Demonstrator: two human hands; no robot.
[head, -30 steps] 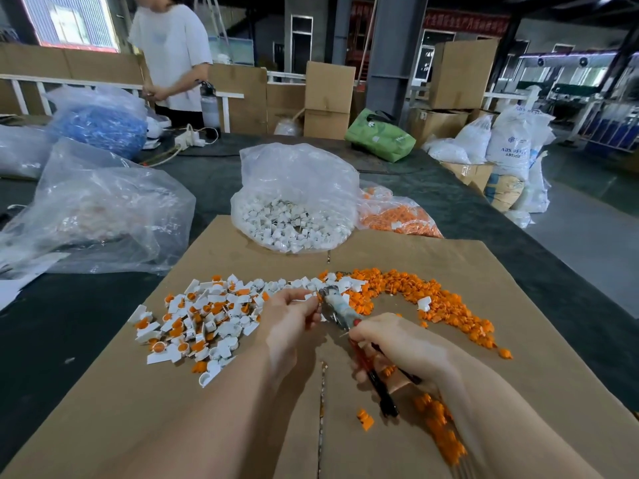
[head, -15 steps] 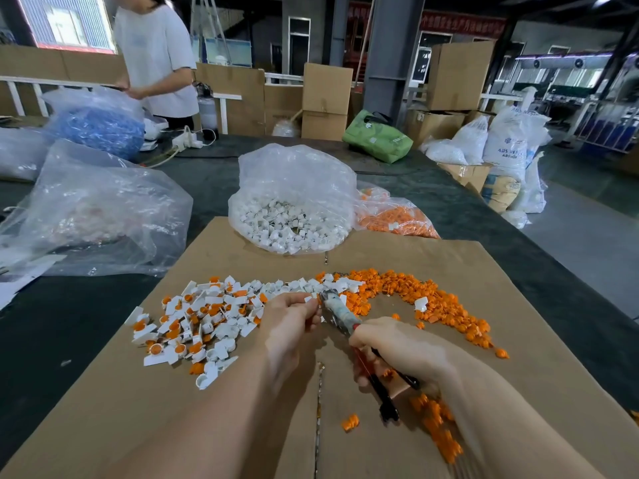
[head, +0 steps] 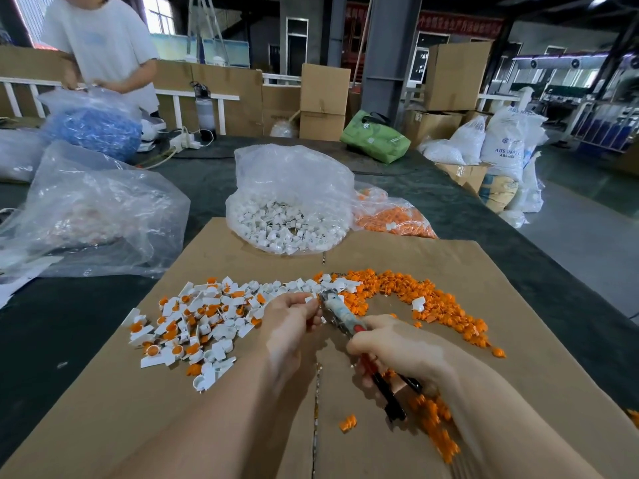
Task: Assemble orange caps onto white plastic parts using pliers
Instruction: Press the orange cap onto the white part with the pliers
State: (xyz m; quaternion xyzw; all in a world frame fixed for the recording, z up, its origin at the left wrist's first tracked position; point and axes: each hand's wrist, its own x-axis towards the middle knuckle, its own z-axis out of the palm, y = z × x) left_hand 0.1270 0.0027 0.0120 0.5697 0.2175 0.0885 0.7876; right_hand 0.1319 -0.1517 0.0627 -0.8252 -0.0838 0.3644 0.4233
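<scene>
— What is each hand doing?

— The right hand (head: pixel 397 344) is curled round the red and black handles of the metal pliers (head: pixel 340 314), whose nose points up and left toward the left hand (head: pixel 294 318). The left hand's fingertips pinch a small white plastic part (head: pixel 308 299) right at the nose of the pliers; whether the tool's jaws are biting on it I cannot tell.

— And the loose pieces?

— All on the flat brown cardboard sheet (head: pixel 484 271). Left of the hands lies a heap of white plastic parts with orange caps fitted (head: pixel 193 319). To the right, a curved band of loose orange caps (head: pixel 432 299) runs from the pliers' nose out toward the sheet's right side, and more orange caps (head: pixel 435 423) lie under the right wrist, with a single one (head: pixel 347 422) just beside the handle ends.

— Behind that?

— A clear plastic bag of white parts (head: pixel 290 216) stands at the sheet's far edge, touching a clear bag of orange caps (head: pixel 394 219) on its right. A crumpled clear bag (head: pixel 93 209) sits to the left on the dark table (head: pixel 518 264), and a person in a white T-shirt (head: pixel 103 39) stands beyond a bag of blue pieces (head: pixel 93 129).
</scene>
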